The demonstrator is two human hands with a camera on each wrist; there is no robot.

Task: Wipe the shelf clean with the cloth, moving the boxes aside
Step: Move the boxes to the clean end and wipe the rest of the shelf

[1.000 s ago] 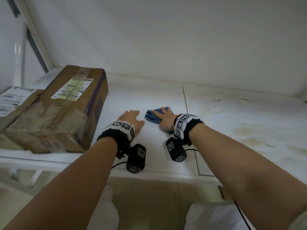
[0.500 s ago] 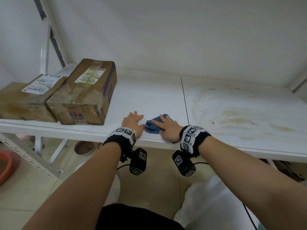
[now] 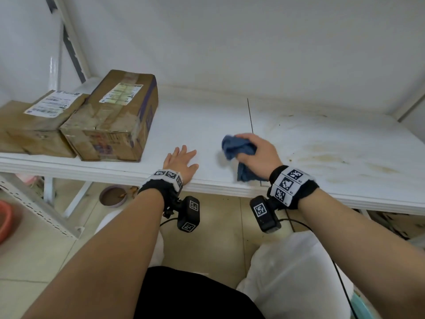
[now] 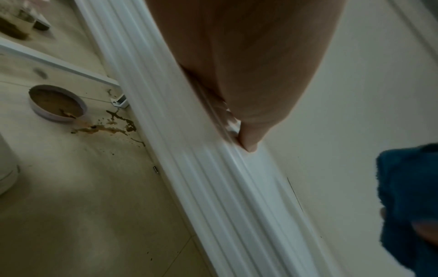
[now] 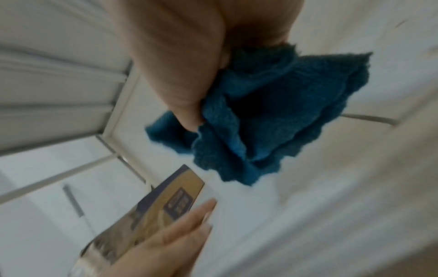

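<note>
My right hand (image 3: pixel 257 155) grips a crumpled blue cloth (image 3: pixel 238 149), lifted a little above the white shelf (image 3: pixel 195 125) near its front edge; the cloth (image 5: pixel 260 116) hangs bunched from the fingers in the right wrist view. My left hand (image 3: pixel 181 161) lies flat and spread on the shelf to the cloth's left, with its thumb at the shelf's front lip (image 4: pixel 213 168). Two taped cardboard boxes stand side by side at the shelf's left end: the larger box (image 3: pixel 115 118) and, further left, a flatter box (image 3: pixel 39 125). Brown stains (image 3: pixel 322 155) mark the shelf's right half.
A seam (image 3: pixel 250 116) runs front to back across the shelf between the clean and stained halves. Below the shelf a round dish (image 3: pixel 113 195) sits on the tiled floor beside brown splashes (image 4: pixel 111 127). White uprights frame the shelf's left (image 3: pixel 57 54) and right corners.
My right hand has gathered the cloth off the shelf and lifted it, shifting right; before, it pressed the cloth flat. The left hand stays flat. The head view has pulled back.
</note>
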